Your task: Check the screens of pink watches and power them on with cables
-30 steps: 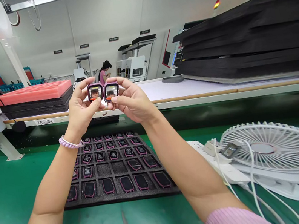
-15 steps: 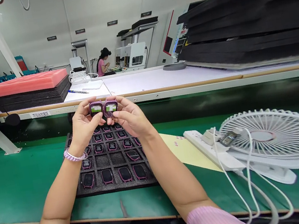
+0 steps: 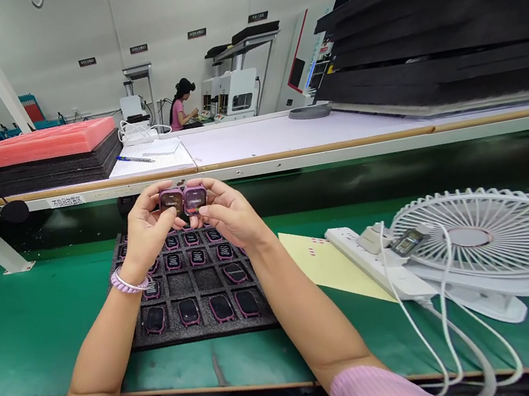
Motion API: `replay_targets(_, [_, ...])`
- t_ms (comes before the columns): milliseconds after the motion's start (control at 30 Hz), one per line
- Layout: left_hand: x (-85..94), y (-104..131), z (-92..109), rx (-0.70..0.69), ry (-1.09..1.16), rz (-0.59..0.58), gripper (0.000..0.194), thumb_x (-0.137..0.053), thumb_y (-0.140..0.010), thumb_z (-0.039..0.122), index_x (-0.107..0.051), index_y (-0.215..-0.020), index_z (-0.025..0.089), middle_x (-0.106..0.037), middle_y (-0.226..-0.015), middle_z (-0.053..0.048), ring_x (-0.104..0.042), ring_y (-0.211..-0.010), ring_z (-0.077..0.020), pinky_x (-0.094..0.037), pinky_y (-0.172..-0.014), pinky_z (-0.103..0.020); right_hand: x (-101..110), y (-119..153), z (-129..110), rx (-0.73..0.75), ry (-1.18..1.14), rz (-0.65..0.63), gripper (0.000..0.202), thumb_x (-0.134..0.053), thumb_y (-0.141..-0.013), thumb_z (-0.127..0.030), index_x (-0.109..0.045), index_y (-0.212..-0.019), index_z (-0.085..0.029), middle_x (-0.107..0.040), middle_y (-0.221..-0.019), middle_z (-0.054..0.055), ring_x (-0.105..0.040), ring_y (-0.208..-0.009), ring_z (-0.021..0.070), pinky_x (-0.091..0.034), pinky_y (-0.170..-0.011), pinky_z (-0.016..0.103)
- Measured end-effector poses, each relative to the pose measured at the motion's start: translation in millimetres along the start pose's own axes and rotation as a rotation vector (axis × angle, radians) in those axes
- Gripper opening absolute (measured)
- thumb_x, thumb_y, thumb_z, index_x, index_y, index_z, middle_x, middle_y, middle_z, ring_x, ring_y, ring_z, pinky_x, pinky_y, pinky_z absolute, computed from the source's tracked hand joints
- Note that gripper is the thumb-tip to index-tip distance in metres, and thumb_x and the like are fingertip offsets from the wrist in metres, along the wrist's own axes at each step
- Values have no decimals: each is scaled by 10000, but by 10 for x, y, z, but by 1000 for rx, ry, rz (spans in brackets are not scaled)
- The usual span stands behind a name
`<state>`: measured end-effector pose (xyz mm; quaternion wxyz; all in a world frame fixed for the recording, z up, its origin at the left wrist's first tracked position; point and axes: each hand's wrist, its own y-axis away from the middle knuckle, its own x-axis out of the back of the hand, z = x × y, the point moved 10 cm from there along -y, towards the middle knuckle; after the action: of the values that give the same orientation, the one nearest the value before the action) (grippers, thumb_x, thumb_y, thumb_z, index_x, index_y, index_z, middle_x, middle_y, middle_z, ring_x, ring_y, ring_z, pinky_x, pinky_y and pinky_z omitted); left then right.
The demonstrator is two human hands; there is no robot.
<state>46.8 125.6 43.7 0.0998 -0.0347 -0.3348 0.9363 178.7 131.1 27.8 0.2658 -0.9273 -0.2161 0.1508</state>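
Note:
My left hand [image 3: 147, 230] grips a purple-framed watch [image 3: 171, 202] by its edges, thumb over the lower part of the screen. Right beside it, my right hand [image 3: 231, 214] holds a second purple-framed watch [image 3: 195, 199], its thumb at the lower edge. Both screens face me and look dark, with small markings too tiny to read. Below my hands a black foam tray [image 3: 201, 333] lies on the green bench, with several similar watches in its compartments. Two compartments in its second row from the front hold no watch.
At the right are a white fan [image 3: 466, 237], a power strip [image 3: 381, 259] with cables and a yellow sheet [image 3: 331, 264]. The shelf [image 3: 245, 140] beyond bears black foam stacks [image 3: 443, 53], pink foam [image 3: 40, 144], paper and a pen. A person sits in the background.
Both watch screens have turned from green and white pictures to mostly dark displays. The two watches sit slightly lower in view, still held side by side.

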Motion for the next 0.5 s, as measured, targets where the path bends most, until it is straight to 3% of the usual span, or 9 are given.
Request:
replay_targets(200, [2,34,-21,45,-4,4,387,-691,-845,261,-614,-1214,170,-702,-989,-19,-687,-570,-74,-613,-568,-173,31,10,50,-12,30,40,470,-833,-841,-421,-587,-1179,-207,-660,-928,-5,-620,-605,94,-525,-576,225])
replay_targets(367, [-4,54,-14,44,15,2,414,-722,-855,276,-612,-1242,176,-706,-1018,-26,-718,-612,-100,-647,-610,-204,12,12,14,-12,52,18,504,-853,-800,-343,-584,-1208,-219,-659,-970,-3,-635,-661,102,-555,-634,236])
replay_targets(500, [68,160,280,-38,-5,0,409,-745,-887,307,-614,-1262,206,-712,-1046,-28,-723,-662,-103,-658,-636,-210,-96,152,-282,19,117,7,498,-850,-835,-349,-583,-1237,-227,-686,-1067,29,-652,-696,117,-579,-666,260])
